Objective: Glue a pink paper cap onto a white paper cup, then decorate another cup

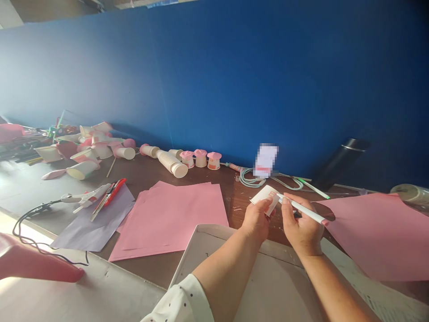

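My left hand (256,219) is closed round a small white paper cup (264,195) with a pink mark, held tilted above the brown table. My right hand (301,226) is closed on a white pen (306,211) with a pink end; its tip touches the cup's side. Both hands hover over the far edge of a shallow white cardboard tray (201,250), which lies in front of me.
Pink paper sheets (174,214) lie left of the hands, another pink sheet (378,232) to the right. A glue gun (85,197), red-handled scissors (110,193), a grey sheet, stacked paper cups (172,163), three pink-topped cups (200,158), a black bottle (338,163) and a cable line the blue wall.
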`<state>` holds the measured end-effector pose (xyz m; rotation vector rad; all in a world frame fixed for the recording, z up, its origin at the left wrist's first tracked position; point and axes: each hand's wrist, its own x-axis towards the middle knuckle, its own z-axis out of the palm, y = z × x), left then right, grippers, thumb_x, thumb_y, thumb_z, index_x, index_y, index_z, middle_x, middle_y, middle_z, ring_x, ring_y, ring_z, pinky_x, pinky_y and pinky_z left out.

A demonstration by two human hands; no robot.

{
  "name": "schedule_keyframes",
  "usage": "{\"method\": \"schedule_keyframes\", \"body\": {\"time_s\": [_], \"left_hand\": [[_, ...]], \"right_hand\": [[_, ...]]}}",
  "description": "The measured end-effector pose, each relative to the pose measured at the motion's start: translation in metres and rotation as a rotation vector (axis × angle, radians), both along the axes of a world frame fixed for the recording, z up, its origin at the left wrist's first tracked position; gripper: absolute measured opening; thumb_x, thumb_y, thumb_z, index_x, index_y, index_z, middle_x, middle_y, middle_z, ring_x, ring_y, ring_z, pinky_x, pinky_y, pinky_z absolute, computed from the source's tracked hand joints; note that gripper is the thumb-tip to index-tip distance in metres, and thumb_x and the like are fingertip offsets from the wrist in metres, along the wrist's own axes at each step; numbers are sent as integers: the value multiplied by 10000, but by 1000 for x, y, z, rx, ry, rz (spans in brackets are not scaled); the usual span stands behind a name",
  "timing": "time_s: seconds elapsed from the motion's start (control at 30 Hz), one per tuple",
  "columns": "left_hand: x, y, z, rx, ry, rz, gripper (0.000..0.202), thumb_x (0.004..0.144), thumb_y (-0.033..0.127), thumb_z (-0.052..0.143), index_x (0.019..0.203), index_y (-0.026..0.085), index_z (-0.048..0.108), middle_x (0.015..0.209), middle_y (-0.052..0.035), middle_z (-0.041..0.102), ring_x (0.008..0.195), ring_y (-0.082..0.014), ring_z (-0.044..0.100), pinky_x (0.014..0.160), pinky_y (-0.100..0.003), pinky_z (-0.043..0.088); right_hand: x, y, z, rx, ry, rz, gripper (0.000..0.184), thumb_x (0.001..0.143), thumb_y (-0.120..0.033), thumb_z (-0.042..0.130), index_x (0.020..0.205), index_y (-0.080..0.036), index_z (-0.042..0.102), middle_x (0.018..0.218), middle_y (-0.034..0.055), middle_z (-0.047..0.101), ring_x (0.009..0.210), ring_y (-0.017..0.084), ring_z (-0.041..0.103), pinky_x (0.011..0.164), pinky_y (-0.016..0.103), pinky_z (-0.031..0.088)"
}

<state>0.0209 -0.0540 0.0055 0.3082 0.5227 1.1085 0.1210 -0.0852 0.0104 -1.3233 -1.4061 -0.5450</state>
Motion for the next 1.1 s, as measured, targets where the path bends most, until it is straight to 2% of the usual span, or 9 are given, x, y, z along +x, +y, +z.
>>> {"method": "schedule_keyframes", "body": {"time_s": [0.3, 0.5, 0.67, 0.83, 1.1], "left_hand": [[1, 0, -2, 30, 5, -3, 373, 642, 240, 820, 996, 144, 755, 1088, -107, 745, 1033, -242, 673, 862, -312, 485], [1, 0, -2, 45, 2, -13, 381, 640, 243, 817, 1006, 148, 766, 1100, -98, 749, 1032, -222, 666, 843, -293, 486], [0, -1, 0, 56, 14, -5, 387, 631, 254, 826, 995, 138, 765, 1069, -107, 750, 1005, -234, 674, 838, -305, 494], [0, -1, 0, 51, 10, -9, 366, 643, 241, 816, 993, 148, 763, 1105, -110, 747, 1060, -247, 672, 879, -314, 498], [0, 0, 0, 45, 16, -8, 345, 653, 234, 794, 984, 140, 773, 1109, -111, 750, 1063, -232, 663, 832, -288, 490]], "right_hand": [[-1, -1, 1, -4, -6, -10, 261, 974, -380, 602, 997, -153, 728, 923, 129, 780, 828, 237, 751, 738, 342, 606], [-1, 0, 1, 6, -15, 6, 242, 971, -353, 606, 990, -143, 725, 914, 131, 779, 826, 232, 751, 733, 330, 599], [-1, -1, 1, -21, -4, -15, 265, 973, -381, 598, 991, -152, 730, 921, 133, 781, 817, 234, 748, 734, 343, 603], [-1, -1, 1, -29, 12, -18, 288, 971, -408, 593, 982, -157, 734, 914, 131, 781, 817, 238, 745, 730, 348, 602], [0, 1, 1, 6, -32, -2, 235, 967, -343, 607, 970, -141, 727, 906, 129, 782, 811, 227, 747, 712, 319, 587]]}}
